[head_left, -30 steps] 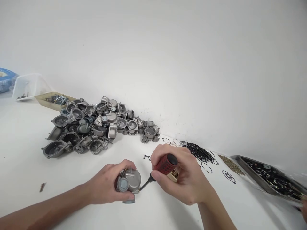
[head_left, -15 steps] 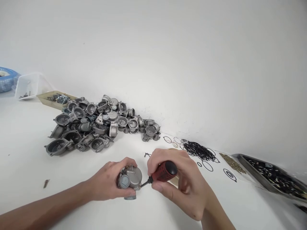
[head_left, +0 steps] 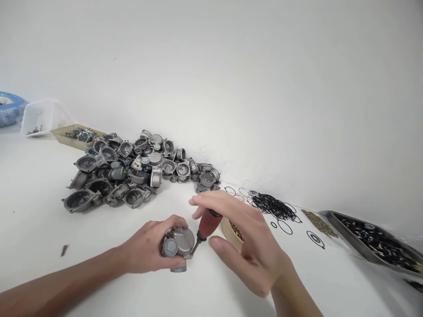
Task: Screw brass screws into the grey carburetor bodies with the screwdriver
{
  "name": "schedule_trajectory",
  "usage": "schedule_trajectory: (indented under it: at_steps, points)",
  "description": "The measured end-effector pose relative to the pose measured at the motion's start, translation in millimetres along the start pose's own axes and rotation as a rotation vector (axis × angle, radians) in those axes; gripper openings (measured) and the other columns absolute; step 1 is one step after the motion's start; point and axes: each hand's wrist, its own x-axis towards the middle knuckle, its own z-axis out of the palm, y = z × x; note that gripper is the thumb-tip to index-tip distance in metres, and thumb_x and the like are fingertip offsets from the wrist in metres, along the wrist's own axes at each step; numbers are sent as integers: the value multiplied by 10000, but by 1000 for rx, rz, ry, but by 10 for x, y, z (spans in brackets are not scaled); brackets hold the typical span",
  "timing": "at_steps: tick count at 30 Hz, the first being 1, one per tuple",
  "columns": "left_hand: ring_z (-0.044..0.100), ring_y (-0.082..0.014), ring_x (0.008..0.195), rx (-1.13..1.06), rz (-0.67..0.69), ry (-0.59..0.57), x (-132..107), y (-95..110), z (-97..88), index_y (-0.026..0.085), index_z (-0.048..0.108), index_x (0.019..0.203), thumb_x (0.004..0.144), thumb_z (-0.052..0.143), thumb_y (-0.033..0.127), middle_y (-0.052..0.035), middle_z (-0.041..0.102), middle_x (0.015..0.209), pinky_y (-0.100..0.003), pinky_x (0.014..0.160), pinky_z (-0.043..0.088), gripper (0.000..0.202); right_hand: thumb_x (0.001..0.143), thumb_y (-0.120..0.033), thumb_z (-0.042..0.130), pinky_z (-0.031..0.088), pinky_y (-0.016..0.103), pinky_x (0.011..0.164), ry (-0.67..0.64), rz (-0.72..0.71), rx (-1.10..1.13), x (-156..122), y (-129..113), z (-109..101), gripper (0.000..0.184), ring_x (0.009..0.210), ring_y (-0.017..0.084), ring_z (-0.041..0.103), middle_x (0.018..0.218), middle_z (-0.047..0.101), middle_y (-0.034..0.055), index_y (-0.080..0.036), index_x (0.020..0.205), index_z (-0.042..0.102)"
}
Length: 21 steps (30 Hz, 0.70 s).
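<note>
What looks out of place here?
A small brown scrap looks stray: it lies alone on the smooth white tabletop near the left forearm, apart from the heap of grey metal castings. I can't tell what it is.

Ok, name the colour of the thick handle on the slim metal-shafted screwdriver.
The screwdriver's thick handle is mostly dark red, best seen in the head view.

Right hand (head_left: 247, 240) partly hides the bowl (head_left: 228, 234) — metal tray (head_left: 350, 236) cropped.
</note>
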Motion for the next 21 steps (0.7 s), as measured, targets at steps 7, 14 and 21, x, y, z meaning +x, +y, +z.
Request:
schedule_trajectory:
  at_steps: [7,14,21]
  points:
    - [649,-196,807,-16,14,7,6,-54,16,312,552,1224,810,811,328,57,739,965,-293,767,476,488,925,-80,752,606,310,674,191,-124,-57,13,62,-59,417,765,150,706,993,697,59,-205,1322,730]
    - [630,-196,819,-37,-15,-13,6,-7,4,318,534,1206,806,801,311,63,731,978,-301,775,458,481,947,-21,655,636,333,731,150,-61,26,-24,80,-110,445,809,152,743,1122,709,89,-187,1355,720]
    - [631,-207,834,-10,-26,-19,-6,3,2,315,532,1227,812,793,333,49,731,995,-318,803,455,491,996,-54,587,647,341,717,131,-24,80,-39,61,-142,383,780,150,747,1192,706,127,-162,1334,733]
